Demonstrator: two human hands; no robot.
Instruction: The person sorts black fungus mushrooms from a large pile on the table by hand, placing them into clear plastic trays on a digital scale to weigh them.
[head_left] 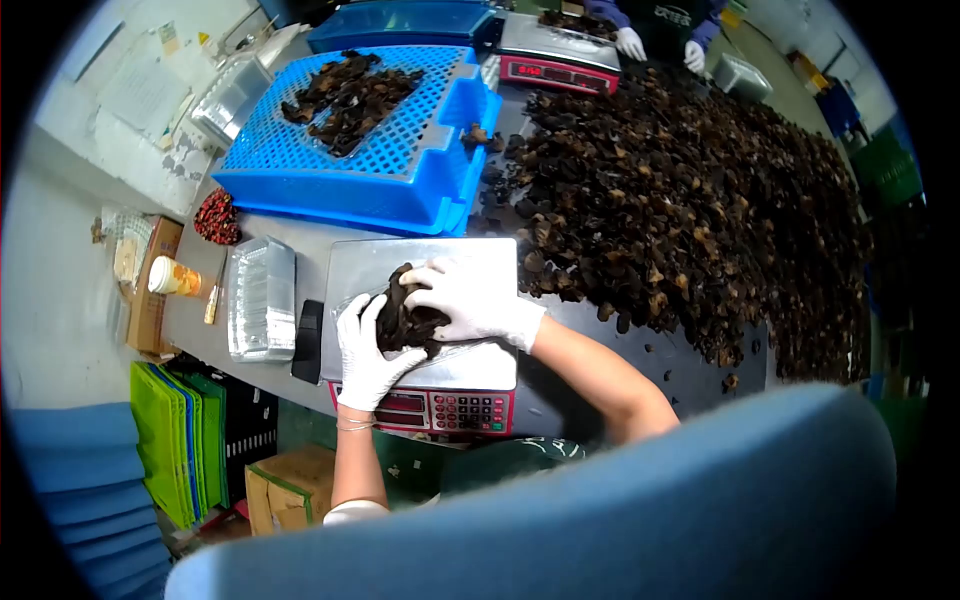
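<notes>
Dark wood ear mushrooms [400,318] lie in a pile, seemingly in a clear plastic tray that my hands mostly hide, on the steel plate of a red-framed scale [350,262]. My left hand [370,352], in a white glove, cups the pile's near left side, thumb and fingers curved around it. From the right, my white-gloved right hand [470,303] presses curled fingers into the top of the mushrooms. The scale's keypad [468,411] faces me below the plate; my left wrist partly covers its display.
Clear plastic trays [262,300] stand left of the scale. Behind is an upturned blue crate [340,185] bearing a filled tray of mushrooms. A large mushroom heap [670,210] covers the right side. A co-worker's gloved hands [630,43] are beside another scale [558,75].
</notes>
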